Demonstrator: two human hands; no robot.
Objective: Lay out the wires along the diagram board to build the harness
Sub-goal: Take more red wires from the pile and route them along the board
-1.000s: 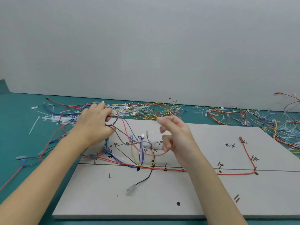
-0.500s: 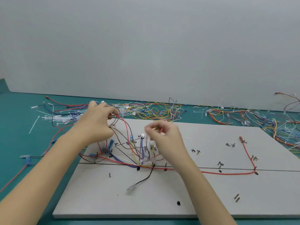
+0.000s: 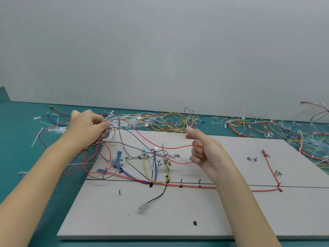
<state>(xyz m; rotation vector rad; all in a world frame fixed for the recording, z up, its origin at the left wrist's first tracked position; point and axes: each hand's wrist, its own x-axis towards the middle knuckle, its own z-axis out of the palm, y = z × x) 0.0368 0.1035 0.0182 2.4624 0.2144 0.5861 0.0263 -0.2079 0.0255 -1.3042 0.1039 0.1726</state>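
The grey diagram board [image 3: 178, 214] lies on the teal table, with black lines, marks and handwritten labels. Red, yellow, blue, white and black wires [image 3: 153, 175] lie along its lines. My left hand [image 3: 87, 130] is at the board's far left corner and grips a bundle of red and dark wires. My right hand [image 3: 204, 150] hovers over the board's middle with its fingers curled round a thin red wire [image 3: 147, 140] that spans from the left hand. A long red wire [image 3: 270, 168] runs along the right branch. A black wire with a clear connector [image 3: 143, 205] lies toward the front.
Tangled piles of coloured wires [image 3: 167, 120] and white cable ties [image 3: 53, 130] lie along the back of the table, with more wires at the right [image 3: 267, 127]. A grey wall stands behind. Small pins stick up from the board.
My right hand has moved right and away from the connectors at the board's middle, drawing a red wire out between the two hands. The left hand has shifted slightly back and left.
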